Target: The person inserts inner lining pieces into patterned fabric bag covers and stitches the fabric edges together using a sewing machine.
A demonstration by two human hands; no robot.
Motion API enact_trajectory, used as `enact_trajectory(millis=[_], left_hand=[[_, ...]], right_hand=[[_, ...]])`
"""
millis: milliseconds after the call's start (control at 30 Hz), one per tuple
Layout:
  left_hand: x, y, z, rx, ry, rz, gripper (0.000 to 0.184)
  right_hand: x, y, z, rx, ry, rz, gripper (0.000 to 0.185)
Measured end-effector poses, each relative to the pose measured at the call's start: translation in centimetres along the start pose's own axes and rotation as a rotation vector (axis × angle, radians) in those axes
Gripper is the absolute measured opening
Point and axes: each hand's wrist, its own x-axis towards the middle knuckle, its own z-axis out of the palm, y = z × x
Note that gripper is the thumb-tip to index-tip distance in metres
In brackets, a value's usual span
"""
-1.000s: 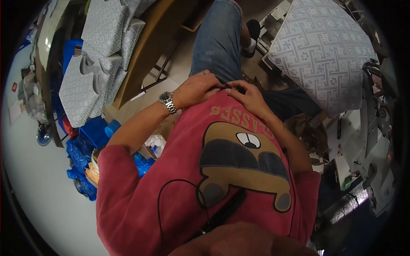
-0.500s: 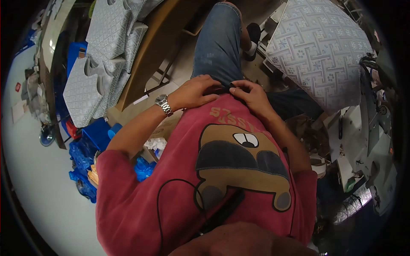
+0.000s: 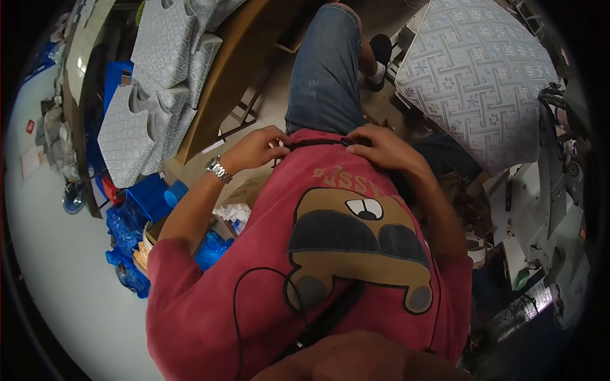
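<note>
A thin black strap (image 3: 318,142) runs across my waist at the hem of my red T-shirt (image 3: 375,171). My left hand (image 3: 262,147), with a metal watch (image 3: 218,169) on its wrist, pinches the strap's left end beside the shirt hem. At the other end, my right hand (image 3: 379,147) has its thumb and fingers closed on the strap. Whether either hand also grips shirt cloth cannot be made out. Beyond the hands stretches my leg in blue denim shorts (image 3: 324,70).
Stacked patterned grey-white panels (image 3: 162,57) lean by a brown curved board (image 3: 222,76) on the left. A patterned cushion-like piece (image 3: 473,76) stands at right. Blue plastic bags (image 3: 124,228) and a blue box (image 3: 148,195) sit left of my arm.
My left hand has moved left, away from my right hand, along the waist. More of the black strap now shows between them. My right hand has stayed nearly in place.
</note>
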Motion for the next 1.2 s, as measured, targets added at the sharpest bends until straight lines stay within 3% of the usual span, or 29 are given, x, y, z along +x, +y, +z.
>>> enact_trajectory(millis=[100,167,300,333,367,400,467,533,633,767,1133,1200], left_hand=[[-1.2,-1.2,1.7,-0.124,0.143,0.110,0.024],[-0.7,-1.6,2.6,0.025,0.250,0.159,0.022],[-0.9,-1.7,2.2,-0.034,0.182,0.107,0.021],[-0.9,-2.1,2.4,-0.265,0.162,-0.016,0.021],[-0.9,-2.7,2.6,-0.495,0.140,-0.140,0.021],[-1.2,-3.7,3.1,-0.497,0.140,-0.149,0.021],[-1.2,-5.6,3.5,-0.608,-0.004,-0.198,0.018],[-1.4,-6.1,3.7,-0.706,-0.002,-0.231,0.017],[-2.1,-5.6,3.7,-0.833,0.029,-0.287,0.018],[-2.8,-6.6,4.8,-1.043,0.059,-0.346,0.021],[-2.6,-6.5,5.3,-1.116,0.038,-0.307,0.019],[-2.5,-6.4,5.1,-1.105,0.041,-0.305,0.019]], right_hand=[[0.3,-0.4,-0.5,0.178,-0.051,0.090,0.037],[0.6,0.4,-0.3,0.181,-0.062,0.083,0.036],[0.9,0.8,-0.6,0.205,-0.084,0.063,0.031],[1.5,0.5,-0.8,0.200,-0.089,0.056,0.031],[2.4,0.2,-1.0,0.059,-0.027,0.040,0.030],[3.2,-0.4,-0.6,-0.072,0.033,0.030,0.028],[5.5,-2.4,0.8,-0.068,0.014,-0.083,0.028],[7.9,-3.9,2.5,-0.072,-0.019,-0.197,0.027],[11.2,-4.2,4.7,-0.237,-0.185,-0.281,0.028],[13.0,-5.1,5.0,-0.346,-0.325,-0.206,0.026],[14.7,-7.4,3.9,-0.387,-0.511,-0.158,0.021],[15.2,-7.8,4.6,-0.629,-0.533,-0.233,0.017]])
